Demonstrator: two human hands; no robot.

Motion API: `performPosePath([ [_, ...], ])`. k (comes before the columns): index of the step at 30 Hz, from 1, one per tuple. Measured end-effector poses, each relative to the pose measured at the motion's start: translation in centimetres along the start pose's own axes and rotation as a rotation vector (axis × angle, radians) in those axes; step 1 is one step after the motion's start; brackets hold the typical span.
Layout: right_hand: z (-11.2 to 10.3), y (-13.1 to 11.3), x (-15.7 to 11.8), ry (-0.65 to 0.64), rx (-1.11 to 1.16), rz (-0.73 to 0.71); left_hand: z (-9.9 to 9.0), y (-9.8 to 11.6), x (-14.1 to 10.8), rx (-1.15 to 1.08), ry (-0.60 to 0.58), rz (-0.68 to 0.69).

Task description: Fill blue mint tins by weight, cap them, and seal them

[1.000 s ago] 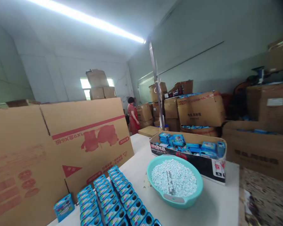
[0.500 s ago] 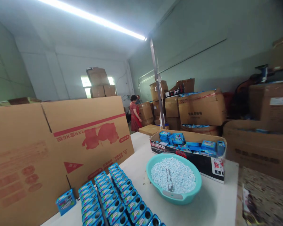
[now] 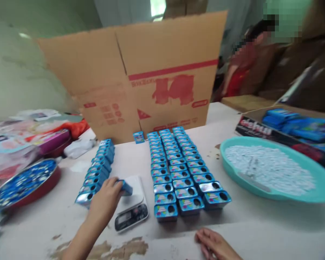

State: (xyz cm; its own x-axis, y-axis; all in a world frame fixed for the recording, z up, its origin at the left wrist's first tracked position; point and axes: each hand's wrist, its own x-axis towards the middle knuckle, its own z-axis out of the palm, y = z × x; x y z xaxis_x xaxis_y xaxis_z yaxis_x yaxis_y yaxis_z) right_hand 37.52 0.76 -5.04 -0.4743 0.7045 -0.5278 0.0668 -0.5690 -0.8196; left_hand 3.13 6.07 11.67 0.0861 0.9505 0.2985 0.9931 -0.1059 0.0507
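My left hand (image 3: 108,198) grips a small blue tin (image 3: 126,187) by its side, with the fingers closed round it. The tin is at the white kitchen scale (image 3: 141,191); whether it touches the platform I cannot tell. My right hand (image 3: 215,245) is low at the table's front, fingers loosely bent and a little apart, nothing visible in it. Right of the scale stand three rows of blue tins (image 3: 177,175), dark round holes in their tops. One more row of blue tins (image 3: 97,169) stands to the left, partly behind my left hand.
A large cardboard box (image 3: 168,47) stands behind the rows, a lone blue tin (image 3: 138,137) before it. On the right are a turquoise basin (image 3: 233,177) of white pellets and a carton (image 3: 251,128) of blue packs. A red bowl (image 3: 51,182) and bags (image 3: 13,155) lie left; a person (image 3: 238,68) stands behind.
My view has swung left and down. Both hands, the scale, the left row and the red bowl have come into view, with a tin in my left hand.
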Motion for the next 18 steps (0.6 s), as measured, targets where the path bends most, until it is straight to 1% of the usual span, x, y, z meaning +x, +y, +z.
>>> performPosePath([
  [1, 0.2, 0.6, 0.3, -0.007, 0.033, 0.011, -0.3, 0.3, -0.5, 0.075, -0.109, -0.018],
  [2, 0.3, 1.0, 0.4, -0.002, 0.062, 0.019, -0.5, 0.9, -0.3, 0.143, -0.199, -0.032],
  [4, 0.3, 1.3, 0.5, 0.016, 0.092, 0.034, -0.5, 2.3, 0.9, 0.239, -0.321, -0.045],
  [7, 0.2, 1.1, 0.5, 0.018, 0.11, 0.061, -0.1, 3.9, 2.7, 0.321, -0.437, -0.066],
  [9, 0.0, 1.0, 0.4, 0.012, 0.12, 0.076, 0.2, 4.1, 3.2, 0.353, -0.488, -0.09],
  [12, -0.4, 1.0, 0.4, 0.01, 0.123, 0.113, 0.7, 3.7, 3.2, 0.361, -0.52, -0.107],
  [14, -0.7, 1.1, 0.4, -0.007, 0.126, 0.151, 0.6, 3.2, 3.0, 0.333, -0.51, -0.091],
  [16, -0.9, 1.1, 0.3, -0.016, 0.156, 0.194, 0.1, 2.6, 2.8, 0.266, -0.449, -0.069],
  [18, -0.9, 0.9, -0.1, 0.01, 0.227, 0.214, -0.6, 1.5, 2.3, 0.173, -0.336, -0.08],
])
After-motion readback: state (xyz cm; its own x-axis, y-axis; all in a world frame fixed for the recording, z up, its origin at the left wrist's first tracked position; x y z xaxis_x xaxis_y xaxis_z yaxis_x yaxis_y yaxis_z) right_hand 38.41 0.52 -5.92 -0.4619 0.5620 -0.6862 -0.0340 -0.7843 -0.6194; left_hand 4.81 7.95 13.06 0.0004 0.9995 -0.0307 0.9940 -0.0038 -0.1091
